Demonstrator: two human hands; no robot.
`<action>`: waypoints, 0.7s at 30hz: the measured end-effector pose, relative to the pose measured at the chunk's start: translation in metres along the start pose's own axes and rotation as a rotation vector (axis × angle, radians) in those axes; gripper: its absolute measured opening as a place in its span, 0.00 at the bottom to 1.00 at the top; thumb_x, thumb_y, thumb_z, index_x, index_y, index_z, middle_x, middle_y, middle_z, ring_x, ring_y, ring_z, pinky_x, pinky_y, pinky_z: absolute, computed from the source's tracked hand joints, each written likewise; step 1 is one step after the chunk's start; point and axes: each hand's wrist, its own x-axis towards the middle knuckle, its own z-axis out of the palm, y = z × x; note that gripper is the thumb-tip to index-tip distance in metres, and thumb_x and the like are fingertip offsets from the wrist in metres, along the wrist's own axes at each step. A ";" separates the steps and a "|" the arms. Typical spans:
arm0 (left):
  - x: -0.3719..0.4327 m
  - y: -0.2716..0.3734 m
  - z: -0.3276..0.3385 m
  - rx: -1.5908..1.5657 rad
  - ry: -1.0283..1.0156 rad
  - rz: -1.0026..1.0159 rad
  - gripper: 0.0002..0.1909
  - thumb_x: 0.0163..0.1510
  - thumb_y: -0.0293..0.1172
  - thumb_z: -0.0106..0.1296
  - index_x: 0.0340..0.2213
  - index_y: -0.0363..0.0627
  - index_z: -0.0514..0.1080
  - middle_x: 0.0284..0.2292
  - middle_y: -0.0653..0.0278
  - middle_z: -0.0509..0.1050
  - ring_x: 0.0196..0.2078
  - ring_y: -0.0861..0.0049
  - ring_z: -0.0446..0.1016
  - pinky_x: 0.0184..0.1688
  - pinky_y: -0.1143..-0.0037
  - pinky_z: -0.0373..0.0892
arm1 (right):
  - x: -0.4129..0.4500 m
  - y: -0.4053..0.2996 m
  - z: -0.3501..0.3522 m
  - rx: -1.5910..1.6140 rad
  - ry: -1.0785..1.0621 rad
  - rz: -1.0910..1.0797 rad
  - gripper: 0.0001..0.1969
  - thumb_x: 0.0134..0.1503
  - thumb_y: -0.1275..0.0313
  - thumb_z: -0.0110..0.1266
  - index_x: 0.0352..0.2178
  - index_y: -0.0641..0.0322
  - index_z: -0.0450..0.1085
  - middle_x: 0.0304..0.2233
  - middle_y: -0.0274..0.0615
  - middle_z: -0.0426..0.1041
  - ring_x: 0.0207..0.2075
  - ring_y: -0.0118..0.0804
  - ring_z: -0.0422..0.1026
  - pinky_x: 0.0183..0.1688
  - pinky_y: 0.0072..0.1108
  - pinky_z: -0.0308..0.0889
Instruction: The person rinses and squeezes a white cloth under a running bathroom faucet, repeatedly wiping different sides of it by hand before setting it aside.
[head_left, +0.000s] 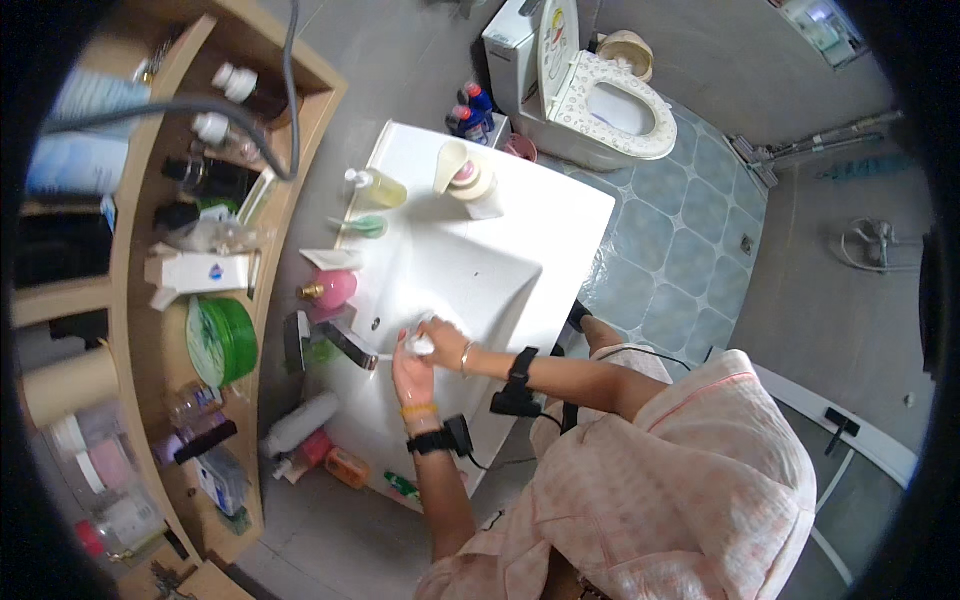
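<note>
Both my hands meet over the white washbasin (480, 277), close to the chrome faucet (351, 346). My left hand (412, 373), with a yellow band at its wrist, is palm up under the spout's end and looks wet. My right hand (445, 343), with a silver bracelet, bends over its fingers. A small white thing (420, 344) lies between them, pinched by my right fingers; whether it is foam, soap or cloth I cannot tell. My left fingertips are partly hidden by it. Black straps with small boxes sit on both forearms.
Around the basin stand a pump bottle (382, 189), a beige cup (451, 166), a green brush (367, 226), a pink bottle (334, 289) and an orange bottle (347, 468). A wooden shelf (300, 150) with toiletries is beyond. A toilet (566, 90) stands past the counter.
</note>
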 end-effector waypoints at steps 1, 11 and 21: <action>-0.020 0.000 -0.002 0.008 0.029 0.057 0.07 0.86 0.39 0.56 0.51 0.52 0.77 0.43 0.68 0.74 0.42 0.68 0.69 0.49 0.63 0.68 | 0.000 -0.014 0.015 0.052 -0.049 -0.008 0.33 0.65 0.56 0.87 0.65 0.56 0.82 0.56 0.64 0.88 0.60 0.66 0.88 0.65 0.52 0.83; -0.095 -0.004 -0.020 0.050 0.162 0.304 0.15 0.85 0.40 0.58 0.62 0.45 0.80 0.57 0.62 0.81 0.58 0.63 0.77 0.65 0.56 0.73 | -0.022 -0.061 0.077 0.179 -0.205 -0.104 0.23 0.60 0.59 0.86 0.50 0.56 0.86 0.51 0.60 0.84 0.55 0.68 0.87 0.58 0.52 0.82; -0.065 -0.016 -0.073 -0.071 -0.063 0.287 0.26 0.85 0.40 0.60 0.73 0.38 0.82 0.70 0.56 0.87 0.73 0.59 0.85 0.80 0.50 0.79 | 0.070 0.057 -0.019 0.372 0.005 0.343 0.24 0.68 0.72 0.82 0.63 0.58 0.88 0.43 0.42 0.89 0.43 0.32 0.86 0.47 0.35 0.84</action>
